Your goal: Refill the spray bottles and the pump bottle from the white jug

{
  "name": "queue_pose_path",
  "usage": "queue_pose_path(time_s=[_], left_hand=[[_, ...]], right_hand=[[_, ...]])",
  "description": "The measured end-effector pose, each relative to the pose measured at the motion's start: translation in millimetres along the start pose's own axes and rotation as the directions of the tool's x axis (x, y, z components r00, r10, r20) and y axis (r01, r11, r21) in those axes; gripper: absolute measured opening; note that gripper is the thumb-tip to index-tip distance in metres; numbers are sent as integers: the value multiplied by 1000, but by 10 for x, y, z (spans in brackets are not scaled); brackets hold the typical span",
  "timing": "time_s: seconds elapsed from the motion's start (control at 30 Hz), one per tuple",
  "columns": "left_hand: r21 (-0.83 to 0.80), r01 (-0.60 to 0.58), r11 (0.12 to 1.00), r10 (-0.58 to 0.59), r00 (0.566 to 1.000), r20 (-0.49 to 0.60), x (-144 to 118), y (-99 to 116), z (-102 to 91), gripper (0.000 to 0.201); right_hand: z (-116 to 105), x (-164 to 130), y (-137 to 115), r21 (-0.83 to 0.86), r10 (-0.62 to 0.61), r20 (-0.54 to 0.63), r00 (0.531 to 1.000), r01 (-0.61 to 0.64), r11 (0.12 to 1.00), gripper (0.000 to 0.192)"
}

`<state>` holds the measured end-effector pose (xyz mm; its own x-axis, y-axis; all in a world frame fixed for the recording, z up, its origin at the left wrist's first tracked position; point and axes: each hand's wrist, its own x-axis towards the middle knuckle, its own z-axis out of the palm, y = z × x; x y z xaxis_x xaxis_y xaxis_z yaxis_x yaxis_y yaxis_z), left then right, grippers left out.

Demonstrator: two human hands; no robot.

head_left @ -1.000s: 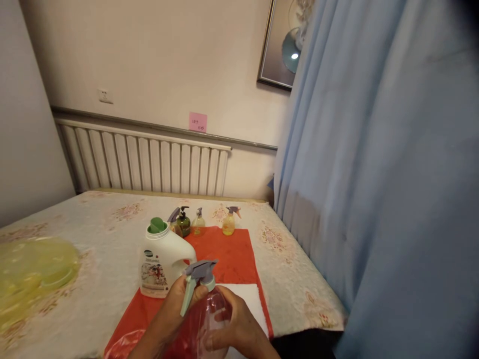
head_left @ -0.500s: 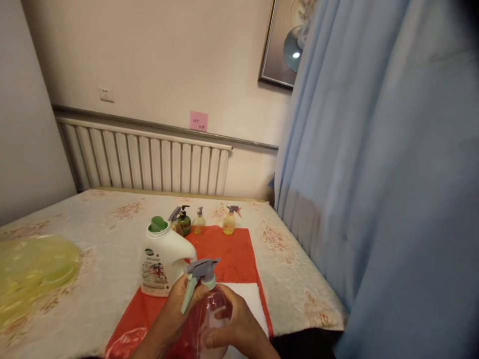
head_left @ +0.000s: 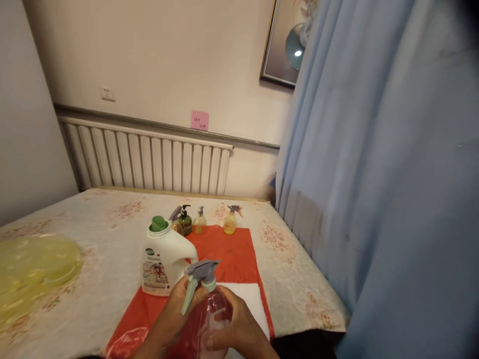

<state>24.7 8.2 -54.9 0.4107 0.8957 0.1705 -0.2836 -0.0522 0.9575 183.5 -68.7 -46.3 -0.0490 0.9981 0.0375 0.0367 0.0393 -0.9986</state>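
A clear pinkish spray bottle with a grey and pale green trigger head stands upright between my hands, close to me. My left hand grips it near the neck, behind the trigger, its fingers partly hidden by the bottle. Wrapped round the body from the right is my right hand, thumb across the front. Just beyond my left hand is a white detergent jug with a green cap set in its mouth. Red cloth and a white sheet lie underneath.
Behind the jug stand a dark green pump bottle, a small clear spray bottle and a yellow spray bottle. A translucent yellow plastic item lies at left. A blue curtain hangs along the right of the floral-covered table.
The view has shifted very slightly. Both hands keep the same hold on the spray bottle, and the other things stay where they were.
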Motion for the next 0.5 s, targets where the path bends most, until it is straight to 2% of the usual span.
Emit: queue_pose_path(time_s=[0.13,0.27,0.43,0.5], left_hand=[[-24,31,999,-31,999,16,-6,3,12,36],[-68,50,996,-49,999,10,1,1,31,40],[-4,35,999,-35,998,-51,-1,62,52,41],[14,42,999,-41,999,-29,-15,89,52,35]], right_hand=[[-11,-12,1,59,-18,21,1000,17,998,83],[-4,-13,5,81,-20,21,1000,19,997,79],[1,1,54,54,-12,12,1000,11,998,83],[-2,-2,74,56,-28,22,999,27,998,84]])
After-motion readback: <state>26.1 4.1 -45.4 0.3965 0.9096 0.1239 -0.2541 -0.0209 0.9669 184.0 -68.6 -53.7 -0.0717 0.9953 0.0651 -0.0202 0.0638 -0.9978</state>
